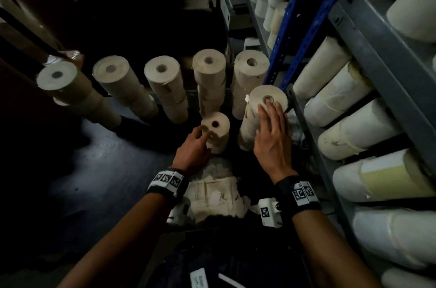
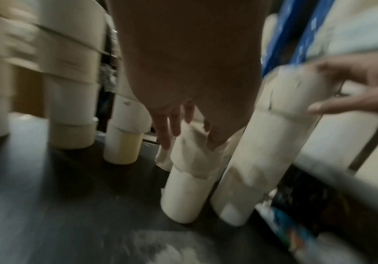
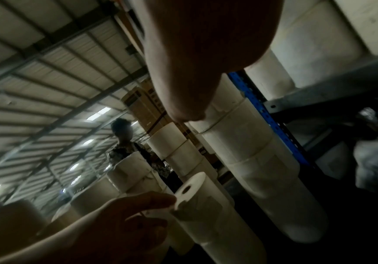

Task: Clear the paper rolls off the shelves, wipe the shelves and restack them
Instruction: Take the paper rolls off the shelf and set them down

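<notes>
Centre frame: left hand (image 1: 197, 144), grip curled round the top of the short roll stack (image 1: 215, 132) on the floor. Right of it: right hand (image 1: 271, 132), grip flat, fingers straight on the tall roll stack (image 1: 259, 113) beside the shelves (image 1: 377, 35). Advice: steady both stacks upright before adding rolls.

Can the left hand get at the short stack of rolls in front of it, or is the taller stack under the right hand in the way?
Probably yes: the left hand is already at the short stack, fingers on its top edge. The taller stack stands beside it, under the right hand, not between.
</notes>
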